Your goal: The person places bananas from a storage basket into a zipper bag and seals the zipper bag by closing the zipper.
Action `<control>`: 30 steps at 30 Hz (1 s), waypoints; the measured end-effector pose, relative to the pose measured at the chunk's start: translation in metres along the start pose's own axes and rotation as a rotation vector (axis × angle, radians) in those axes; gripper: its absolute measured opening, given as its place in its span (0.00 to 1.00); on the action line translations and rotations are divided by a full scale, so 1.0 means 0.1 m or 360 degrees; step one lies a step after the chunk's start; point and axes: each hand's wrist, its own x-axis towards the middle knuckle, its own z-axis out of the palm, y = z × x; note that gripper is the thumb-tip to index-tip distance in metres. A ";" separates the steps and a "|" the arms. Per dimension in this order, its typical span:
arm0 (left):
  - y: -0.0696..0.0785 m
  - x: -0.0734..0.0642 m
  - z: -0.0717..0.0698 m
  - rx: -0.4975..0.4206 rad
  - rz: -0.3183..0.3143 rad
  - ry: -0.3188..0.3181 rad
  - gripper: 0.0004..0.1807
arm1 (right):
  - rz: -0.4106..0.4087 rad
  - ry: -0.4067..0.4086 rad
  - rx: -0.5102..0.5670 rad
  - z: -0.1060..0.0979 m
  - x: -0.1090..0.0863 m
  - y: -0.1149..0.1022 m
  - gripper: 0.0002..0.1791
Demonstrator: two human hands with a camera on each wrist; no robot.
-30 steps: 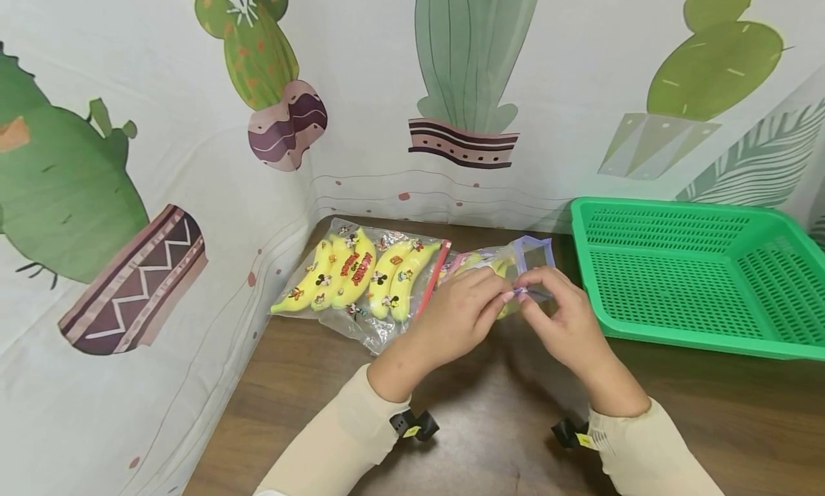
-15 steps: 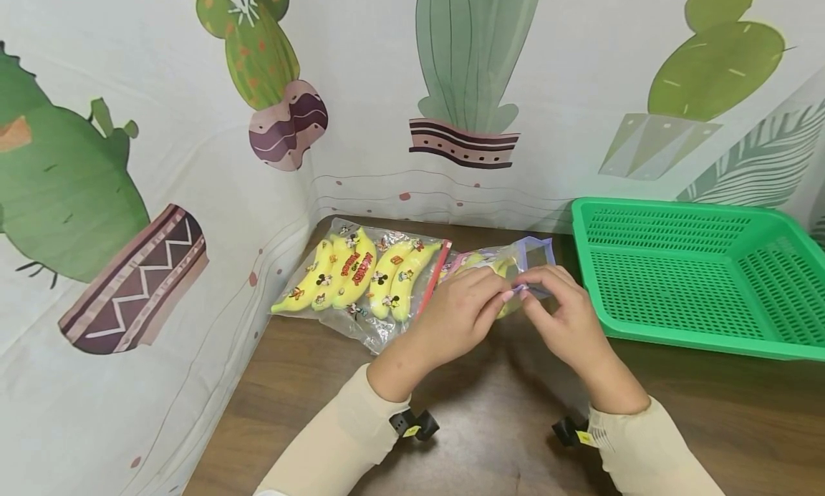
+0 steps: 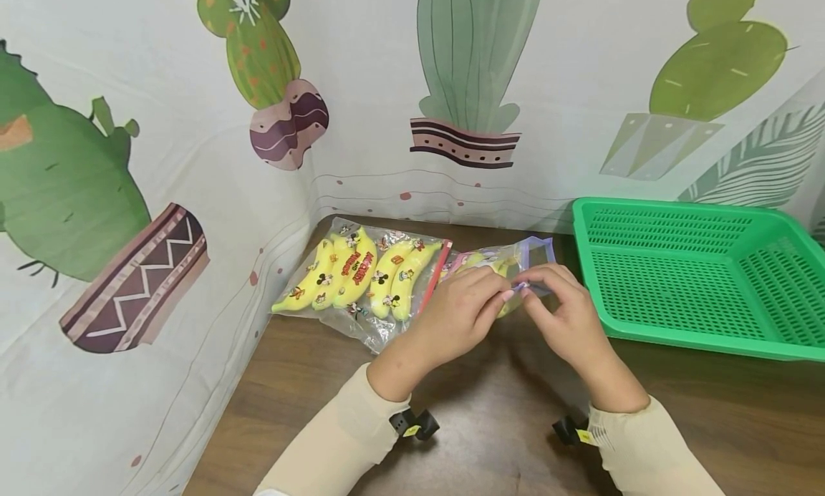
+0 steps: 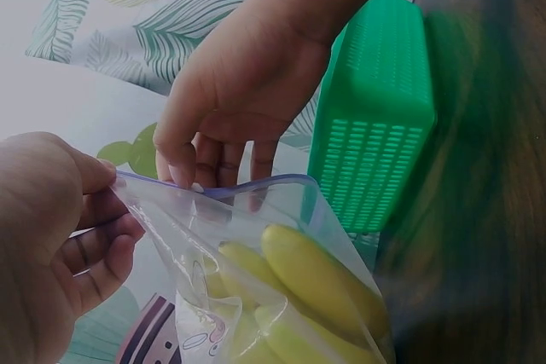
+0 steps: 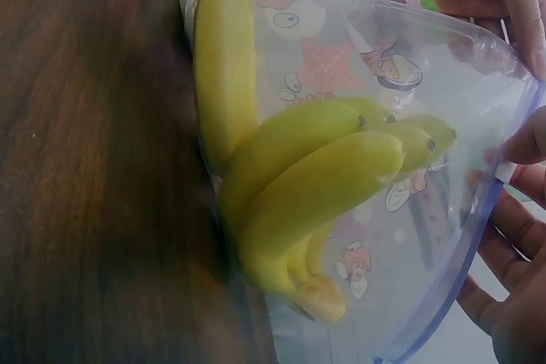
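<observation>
A clear zip bag (image 5: 367, 66) with a purple zip edge (image 4: 264, 182) and cartoon prints holds several yellow bananas (image 5: 324, 193). My left hand (image 3: 460, 306) pinches one end of the zip edge between thumb and forefinger, as the left wrist view shows. Close beside it, the thumb and forefinger of my right hand (image 3: 567, 317) pinch a small white slider (image 5: 505, 172) on the zip. Part of the bag lies behind my hands in the head view. To the left lies another bag (image 3: 361, 274), red-edged, with bananas inside.
A green perforated basket (image 3: 677, 331) stands on the right of the brown wooden table (image 3: 490, 424). Behind the table hangs a white cloth (image 3: 361, 124) printed with cacti. A second cloth surface rises along the left side.
The bag's purple mouth has changed shape slightly near my right hand. My right fingertips have shifted a little, still at the zip, while my left hand stays in place.
</observation>
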 end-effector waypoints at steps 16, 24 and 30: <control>0.00 0.01 -0.01 0.0011 0.0007 0.0002 0.06 | -0.0051 0.0035 -0.0041 0.01 0.00 0.04 0.13; 0.01 0.01 -0.02 0.0003 0.0006 0.0005 0.06 | -0.0023 0.0043 -0.0047 0.02 -0.01 0.07 0.14; 0.01 0.01 -0.03 0.0007 0.0008 0.0001 0.06 | -0.0001 0.0050 -0.0079 0.03 -0.01 0.09 0.13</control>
